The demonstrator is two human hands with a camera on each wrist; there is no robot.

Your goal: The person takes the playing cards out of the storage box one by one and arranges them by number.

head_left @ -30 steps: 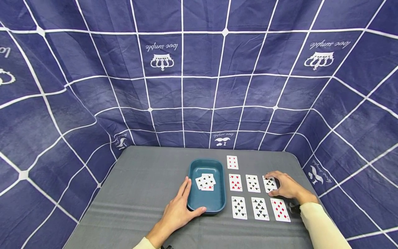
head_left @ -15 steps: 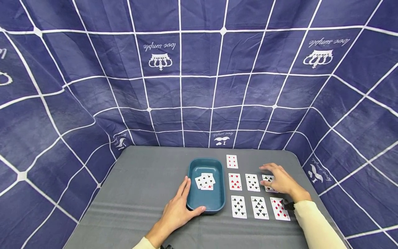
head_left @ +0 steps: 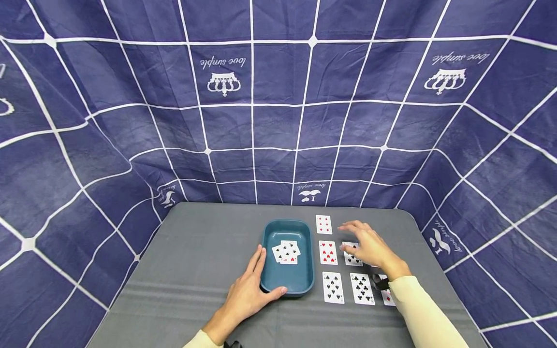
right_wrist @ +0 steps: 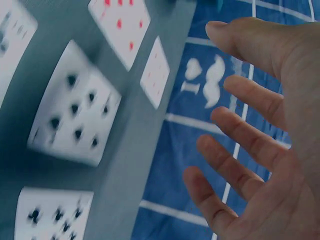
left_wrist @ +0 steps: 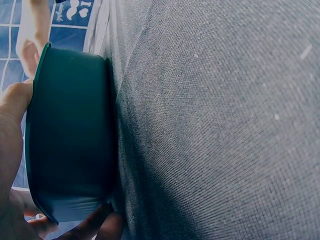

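Note:
My left hand (head_left: 249, 295) spans the near left corner of a blue-green tray (head_left: 310, 261), its straight fingers along the left side and its thumb at the front rim. Several playing cards (head_left: 288, 252) overlap inside the tray. My right hand (head_left: 370, 245) hovers with nothing in its grasp over a spade card (head_left: 351, 261), fingers spread and thumb apart from them. The right wrist view shows that spade card (right_wrist: 75, 107) below the hand. A heart card (head_left: 328, 253) lies between this card and the tray.
Behind the heart card lies a diamond card (head_left: 324, 224). A front row holds a spade card (head_left: 333, 287), a club card (head_left: 362, 289) and a diamond card (head_left: 388, 297) partly hidden by the right wrist. Another club card (right_wrist: 52, 215) lies nearby. Blue grid cloth (head_left: 278, 125) surrounds the grey table (head_left: 209, 241).
My right hand has moved left from the club card at the row's right end to above the spade card, its fingers empty. That club card stays on the table. My left hand keeps its place.

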